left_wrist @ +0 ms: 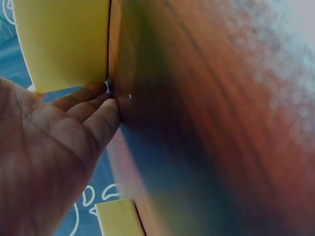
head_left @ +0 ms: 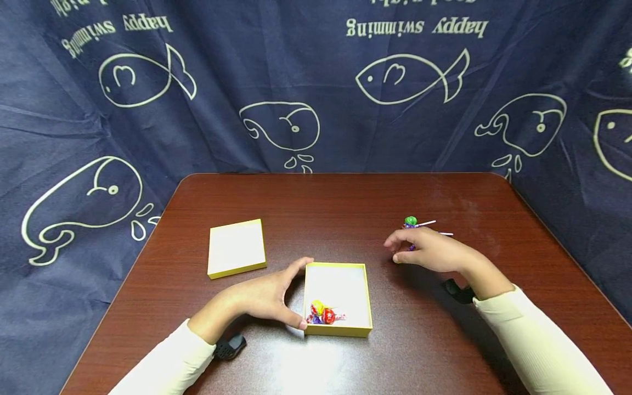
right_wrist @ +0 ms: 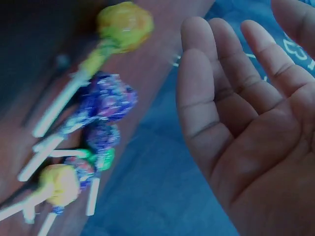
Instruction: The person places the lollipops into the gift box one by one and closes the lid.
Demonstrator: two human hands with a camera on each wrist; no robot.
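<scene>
A shallow yellow box [head_left: 338,331] with a white inside stands on the table. A few lollipops [head_left: 328,315] in red, yellow and purple wrappers lie in its front left corner. My left hand [head_left: 266,293] holds the box along its left side, thumb at the front corner and fingers at the back corner. My right hand [head_left: 434,249] hovers beside a group of lollipops on the right, fingers loosely bent with nothing in them. In the head view it hides most of that group; a green lollipop [head_left: 410,220] shows behind it. The right wrist view shows yellow [right_wrist: 125,27] and purple lollipops [right_wrist: 110,98] too.
A second yellow box part [head_left: 237,249], white inside, lies on the brown table [head_left: 316,203] to the left. Behind the table hangs a dark blue cloth [head_left: 326,137] with white fish and whale drawings. A black band sits at each wrist.
</scene>
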